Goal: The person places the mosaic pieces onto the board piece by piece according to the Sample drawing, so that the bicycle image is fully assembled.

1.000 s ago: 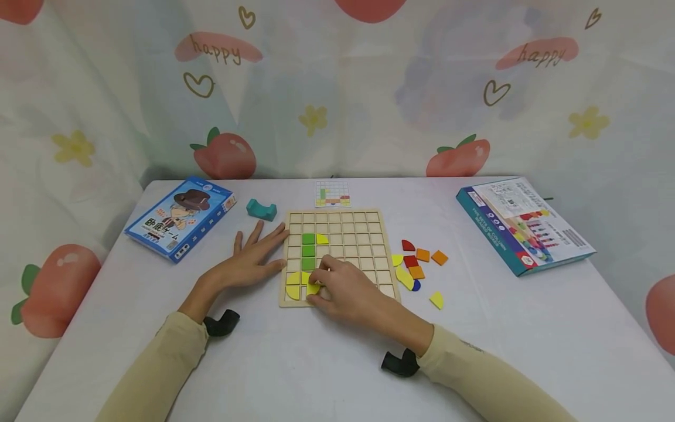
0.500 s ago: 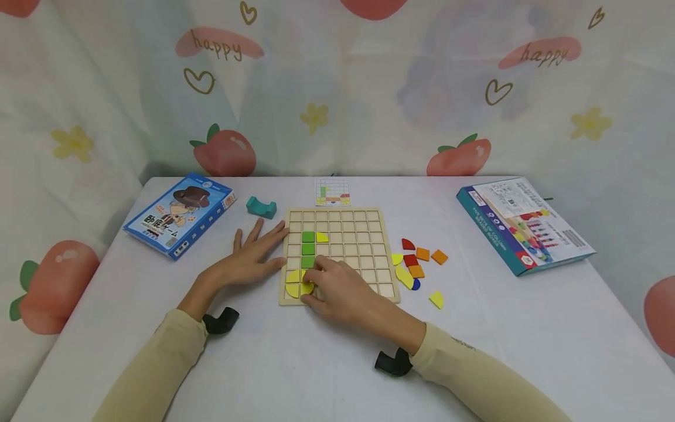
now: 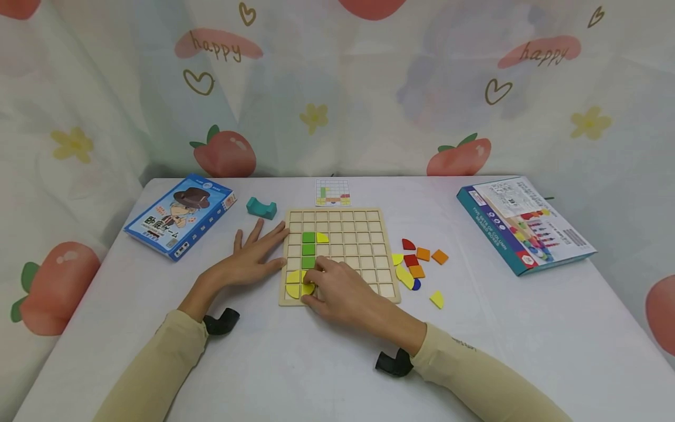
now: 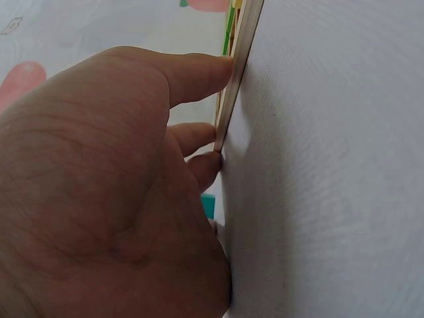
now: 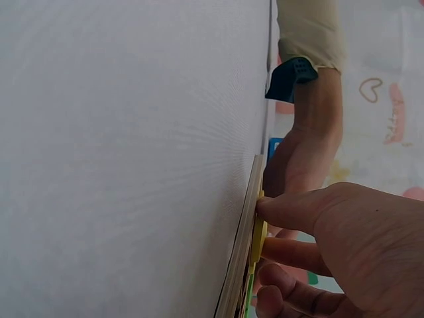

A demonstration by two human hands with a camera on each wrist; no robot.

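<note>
A wooden grid board lies on the white table. My left hand rests at its left edge with fingers spread; in the left wrist view the thumb and fingertips touch the board's side. At the lower left cells, my right hand pinches a yellow quarter-round tile between thumb and index finger. In the right wrist view that yellow tile sits against the board top. Beside it are other yellow tiles. Above stand green square tiles in a column, with a yellow tile at the top right.
Loose red, orange, yellow and blue tiles lie right of the board. A pattern card is behind it. A teal holder and a blue box stand at left, another box at right.
My right hand has shifted slightly left with the yellow quarter-round tile, which now meets the other yellow tiles. Over the last half second it stays put. My left hand has not moved.
</note>
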